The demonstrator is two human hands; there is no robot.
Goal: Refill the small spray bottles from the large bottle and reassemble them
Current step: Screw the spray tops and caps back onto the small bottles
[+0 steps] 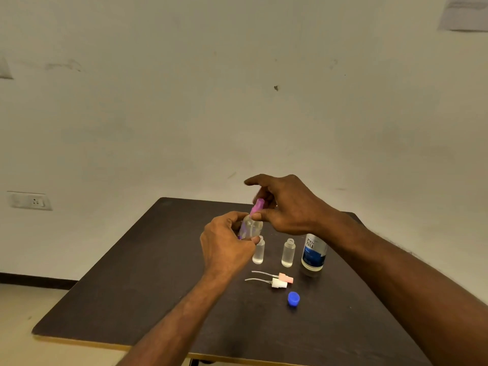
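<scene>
holding a small clear spray bottle [250, 227] above the table [137, 281], the left hand [227, 244] has its fingers and thumb curled round the bottle body; bottle is tilted, top leaning right. right hand [286, 207] pinches the purple spray head [257, 206] at the bottle neck w/ thumb and curled fingers, index finger extended left above it. two more small bottles, both upright w/ open necks, stand on the table just below the hands: left open bottle [258, 250] partly behind the left hand, right open bottle [288, 252] just beside the large bottle [314, 252]. large bottle is upright, blue/white label; top hidden by the right forearm. two loose spray heads w/ dip tubes lie side by side in front of the bottles: pink head [286, 277], white head [278, 284], tubes pointing left. blue cap [293, 298] lies nearer the viewer, apart from the rest.
</scene>
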